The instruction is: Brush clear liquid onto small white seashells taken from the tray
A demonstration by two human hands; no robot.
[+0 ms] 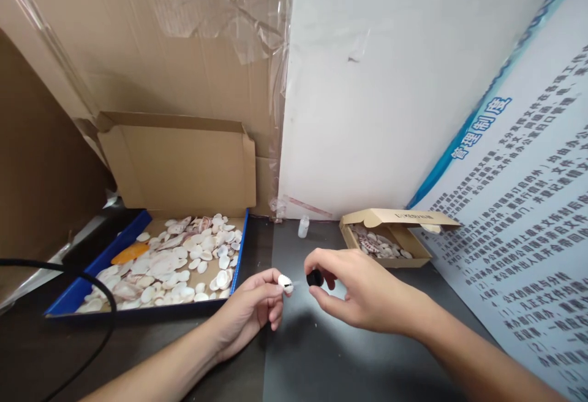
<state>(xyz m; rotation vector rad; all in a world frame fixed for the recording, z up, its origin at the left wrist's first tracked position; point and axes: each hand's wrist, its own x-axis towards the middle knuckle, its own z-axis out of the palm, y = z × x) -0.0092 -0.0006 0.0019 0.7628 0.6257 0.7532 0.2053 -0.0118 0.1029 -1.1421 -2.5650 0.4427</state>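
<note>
Between the thumb and fingers of my left hand [255, 304] is a small white shell [285, 284] with a dark mark on it. My right hand [349, 288] pinches a round black cap [315, 278]; a thin pale tip points from the cap toward the shell. A narrow gap separates the cap from the shell. Behind my hands a small clear bottle [304, 227] stands upright on the dark table [312, 353].
An open blue-edged box [236, 261] of pale shells and one orange piece [130, 253] lies at the left. A smaller cardboard box [399, 262] of shells sits at the right. A black cable [113, 310] curves at the left edge. Cardboard and white panels stand behind.
</note>
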